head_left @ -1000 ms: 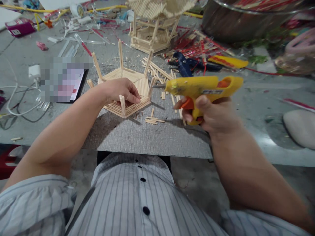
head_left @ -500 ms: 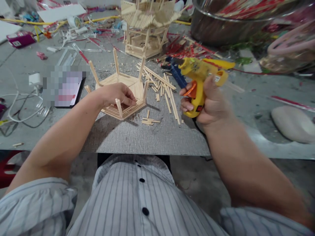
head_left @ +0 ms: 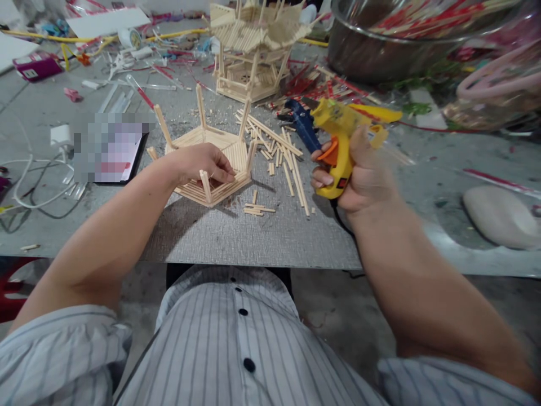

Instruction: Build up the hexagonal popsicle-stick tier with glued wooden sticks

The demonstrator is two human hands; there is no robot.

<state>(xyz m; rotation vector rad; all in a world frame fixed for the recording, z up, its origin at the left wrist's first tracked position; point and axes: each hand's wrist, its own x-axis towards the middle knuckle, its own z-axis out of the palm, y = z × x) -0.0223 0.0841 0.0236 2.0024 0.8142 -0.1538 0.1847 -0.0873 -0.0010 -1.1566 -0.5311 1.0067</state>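
Note:
A hexagonal frame of thin wooden sticks [head_left: 230, 148], with upright posts at its corners, stands on the table in front of me. My left hand [head_left: 207, 163] reaches over its left side, fingertips pinched at a thin stick along the front right edge; part of that stick is hidden by the fingers. To the right of the frame, my right hand [head_left: 366, 175] is wrapped round the handle of a yellow hot glue gun [head_left: 341, 129]. Its orange trigger is under my fingers, and the nozzle points left, above the table and apart from the frame.
Loose sticks [head_left: 291, 163] and short cut pieces [head_left: 256, 208] lie near the frame. Blue cutters [head_left: 304, 127] sit behind the glue gun. A finished-looking stick pavilion [head_left: 253, 56] stands at the back, beside a metal basin [head_left: 359, 51]. A phone [head_left: 118, 152] lies left; a grey stone-like object [head_left: 499, 214] right.
My right hand and the glue gun have shifted only slightly. My left hand stays at the same edge of the frame.

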